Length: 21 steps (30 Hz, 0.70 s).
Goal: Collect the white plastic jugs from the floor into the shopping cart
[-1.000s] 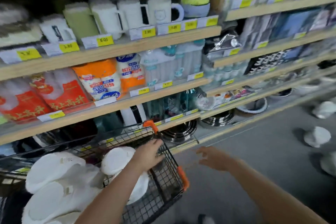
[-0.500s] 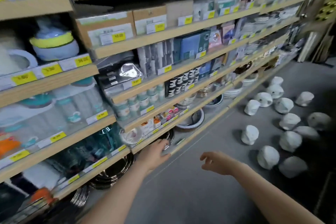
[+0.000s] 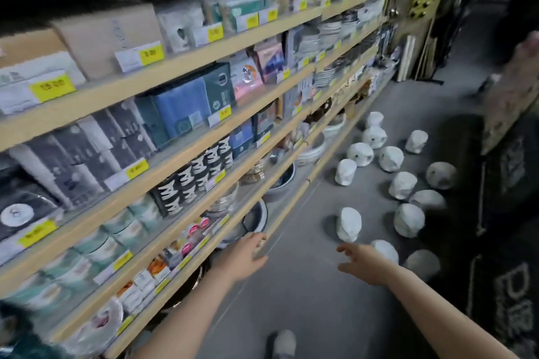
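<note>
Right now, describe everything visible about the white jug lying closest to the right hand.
The nearest jug is white, looks like matte plastic, and is rounded in outline. It lies on the grey floor in front of the shelving, at the near edge of the scattered group. The right hand, fingers spread and holding nothing, overlaps its left side in the head view, so only its upper right part shows; whether they touch cannot be told. Blur hides any handle or opening. Another jug lies just to its right.
</note>
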Each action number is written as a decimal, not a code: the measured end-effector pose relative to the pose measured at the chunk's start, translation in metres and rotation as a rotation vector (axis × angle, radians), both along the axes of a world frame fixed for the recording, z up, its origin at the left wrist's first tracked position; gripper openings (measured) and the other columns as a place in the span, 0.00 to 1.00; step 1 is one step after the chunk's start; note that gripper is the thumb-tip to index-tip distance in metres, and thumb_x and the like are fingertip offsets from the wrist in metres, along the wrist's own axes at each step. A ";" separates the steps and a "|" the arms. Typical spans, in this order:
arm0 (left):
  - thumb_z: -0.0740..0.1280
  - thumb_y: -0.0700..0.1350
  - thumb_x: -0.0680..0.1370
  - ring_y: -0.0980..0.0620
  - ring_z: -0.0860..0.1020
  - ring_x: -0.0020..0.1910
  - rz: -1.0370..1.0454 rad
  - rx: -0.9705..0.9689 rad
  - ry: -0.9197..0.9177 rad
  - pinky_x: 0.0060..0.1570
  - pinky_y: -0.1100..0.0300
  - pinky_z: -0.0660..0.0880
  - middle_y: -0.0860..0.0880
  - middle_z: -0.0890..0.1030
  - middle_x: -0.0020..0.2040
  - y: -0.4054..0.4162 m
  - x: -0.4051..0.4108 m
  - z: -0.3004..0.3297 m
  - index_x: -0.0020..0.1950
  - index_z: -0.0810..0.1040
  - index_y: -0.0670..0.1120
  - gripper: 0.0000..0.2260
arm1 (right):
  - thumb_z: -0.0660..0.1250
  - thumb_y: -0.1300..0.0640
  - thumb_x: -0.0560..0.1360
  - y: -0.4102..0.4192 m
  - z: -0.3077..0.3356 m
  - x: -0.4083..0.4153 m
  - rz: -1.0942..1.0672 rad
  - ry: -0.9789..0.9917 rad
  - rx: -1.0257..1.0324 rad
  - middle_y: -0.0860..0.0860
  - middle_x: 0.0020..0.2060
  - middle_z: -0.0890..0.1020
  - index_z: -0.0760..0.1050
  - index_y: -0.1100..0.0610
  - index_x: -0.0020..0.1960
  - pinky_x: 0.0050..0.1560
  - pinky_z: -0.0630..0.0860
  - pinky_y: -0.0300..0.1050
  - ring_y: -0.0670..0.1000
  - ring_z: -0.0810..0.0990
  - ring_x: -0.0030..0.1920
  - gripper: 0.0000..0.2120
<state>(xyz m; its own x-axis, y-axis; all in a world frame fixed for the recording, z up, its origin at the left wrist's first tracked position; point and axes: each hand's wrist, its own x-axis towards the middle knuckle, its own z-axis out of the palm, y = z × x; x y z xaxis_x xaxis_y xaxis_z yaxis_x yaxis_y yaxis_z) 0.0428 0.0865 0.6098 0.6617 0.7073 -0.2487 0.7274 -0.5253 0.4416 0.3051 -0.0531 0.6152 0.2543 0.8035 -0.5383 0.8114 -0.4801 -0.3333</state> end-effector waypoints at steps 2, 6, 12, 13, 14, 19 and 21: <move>0.65 0.52 0.77 0.52 0.76 0.57 -0.018 -0.018 -0.015 0.54 0.57 0.73 0.52 0.74 0.63 0.038 0.036 -0.007 0.69 0.67 0.52 0.21 | 0.65 0.46 0.74 0.022 -0.012 0.034 -0.045 -0.007 0.000 0.48 0.63 0.75 0.66 0.48 0.69 0.55 0.68 0.39 0.50 0.75 0.61 0.24; 0.63 0.52 0.78 0.52 0.76 0.58 -0.086 -0.043 -0.001 0.52 0.58 0.73 0.51 0.73 0.65 0.103 0.108 -0.013 0.70 0.66 0.51 0.21 | 0.66 0.46 0.73 0.055 -0.025 0.095 -0.070 -0.029 -0.055 0.51 0.65 0.72 0.66 0.49 0.69 0.58 0.70 0.41 0.52 0.74 0.62 0.26; 0.62 0.52 0.79 0.52 0.74 0.62 -0.190 -0.034 0.080 0.58 0.54 0.73 0.52 0.70 0.68 0.168 0.210 -0.017 0.73 0.62 0.51 0.23 | 0.66 0.48 0.74 0.086 -0.031 0.181 -0.174 0.015 -0.095 0.52 0.71 0.64 0.58 0.48 0.74 0.68 0.63 0.43 0.53 0.66 0.70 0.31; 0.62 0.52 0.79 0.52 0.73 0.63 -0.193 -0.041 0.078 0.59 0.54 0.73 0.53 0.69 0.69 0.176 0.228 -0.019 0.74 0.61 0.52 0.24 | 0.65 0.47 0.75 0.092 -0.033 0.200 -0.169 0.003 -0.090 0.52 0.71 0.64 0.58 0.49 0.74 0.67 0.63 0.42 0.52 0.66 0.70 0.31; 0.62 0.52 0.79 0.53 0.73 0.63 -0.195 -0.042 0.071 0.59 0.54 0.73 0.53 0.69 0.70 0.184 0.247 -0.024 0.74 0.61 0.52 0.24 | 0.65 0.46 0.75 0.098 -0.037 0.220 -0.169 -0.004 -0.083 0.51 0.71 0.64 0.58 0.49 0.74 0.67 0.63 0.42 0.52 0.66 0.70 0.31; 0.61 0.53 0.79 0.54 0.73 0.63 -0.135 -0.037 0.072 0.56 0.59 0.71 0.55 0.68 0.70 0.199 0.326 -0.046 0.73 0.61 0.53 0.23 | 0.67 0.44 0.74 0.131 -0.067 0.320 -0.114 0.032 -0.078 0.50 0.69 0.67 0.59 0.48 0.73 0.66 0.67 0.43 0.51 0.70 0.67 0.32; 0.61 0.53 0.80 0.55 0.73 0.62 -0.097 -0.025 0.070 0.53 0.60 0.72 0.55 0.69 0.69 0.207 0.350 -0.055 0.73 0.62 0.54 0.22 | 0.67 0.44 0.73 0.148 -0.082 0.357 -0.084 0.048 -0.097 0.50 0.70 0.66 0.59 0.48 0.73 0.66 0.66 0.42 0.51 0.70 0.67 0.33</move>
<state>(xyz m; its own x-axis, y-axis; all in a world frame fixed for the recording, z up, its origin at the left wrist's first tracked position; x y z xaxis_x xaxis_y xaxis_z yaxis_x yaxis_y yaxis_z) 0.3928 0.2930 0.5545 0.7070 0.6340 -0.3132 0.7033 -0.5842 0.4050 0.6621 0.0950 0.5328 0.2903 0.7239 -0.6258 0.7515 -0.5773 -0.3192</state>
